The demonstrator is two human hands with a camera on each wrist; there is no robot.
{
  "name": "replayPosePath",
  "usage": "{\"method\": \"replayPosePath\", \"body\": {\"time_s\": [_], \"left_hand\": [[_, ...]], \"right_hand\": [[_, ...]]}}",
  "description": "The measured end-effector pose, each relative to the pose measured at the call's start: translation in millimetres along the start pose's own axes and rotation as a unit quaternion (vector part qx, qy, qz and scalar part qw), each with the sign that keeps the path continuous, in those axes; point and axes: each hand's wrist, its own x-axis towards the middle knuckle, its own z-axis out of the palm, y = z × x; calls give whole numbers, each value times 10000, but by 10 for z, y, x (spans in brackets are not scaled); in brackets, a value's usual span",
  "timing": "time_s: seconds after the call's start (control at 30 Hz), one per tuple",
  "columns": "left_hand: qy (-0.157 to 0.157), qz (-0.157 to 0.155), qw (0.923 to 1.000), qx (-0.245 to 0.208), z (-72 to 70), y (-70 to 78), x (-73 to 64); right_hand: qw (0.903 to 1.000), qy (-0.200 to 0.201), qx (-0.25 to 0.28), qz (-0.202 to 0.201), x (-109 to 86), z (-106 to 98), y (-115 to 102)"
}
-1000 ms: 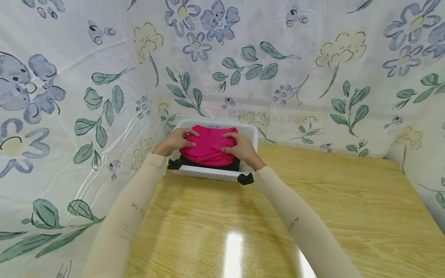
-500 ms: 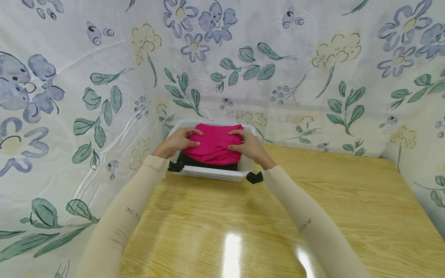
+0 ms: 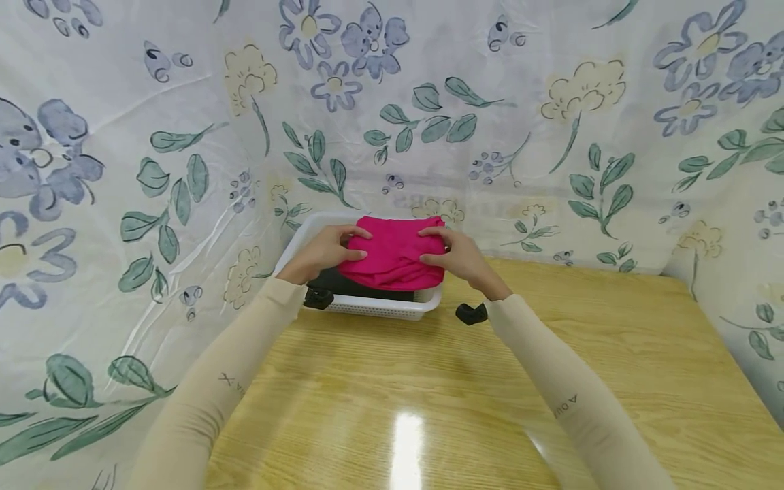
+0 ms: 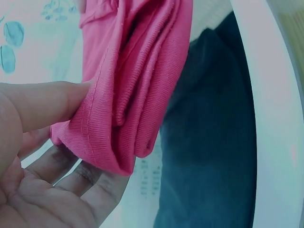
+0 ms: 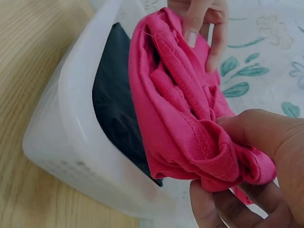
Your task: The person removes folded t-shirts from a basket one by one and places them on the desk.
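A folded bright pink cloth garment point(image 3: 395, 253) is held up between both hands, over the right part of a white plastic basket point(image 3: 373, 307). My left hand point(image 3: 324, 253) pinches its left end, thumb on the near face and fingers behind, as the left wrist view shows. At the other end my right hand point(image 3: 459, 257) grips it the same way. Stitched hems and several fabric layers show on the garment point(image 5: 185, 109) in the right wrist view. Below it, inside the basket, lies a dark folded cloth point(image 4: 209, 123), partly hidden by the pink one in the head view.
The basket stands on a wood-grain table point(image 3: 520, 354), close to the corner of floral sheets point(image 3: 392, 129) hanging at the back and left. Black wrist camera mounts point(image 3: 471, 314) sit under each wrist. Table surface extends to the right of the basket.
Both hands have moved right with the pink garment, which has risen from within the basket and now reaches past its right rim. More of the basket's left part shows.
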Motion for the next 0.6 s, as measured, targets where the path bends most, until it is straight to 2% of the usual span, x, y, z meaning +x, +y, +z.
{"method": "replayPosePath", "body": {"time_s": [0.3,0.6], "left_hand": [[-137,86,9997,-165,198,195,56],[-196,308,9991,-206,372,403,142]], "right_hand": [[9995,70,279,163,-167,-263,113],[9990,260,265,240,-307,-520,206]]}}
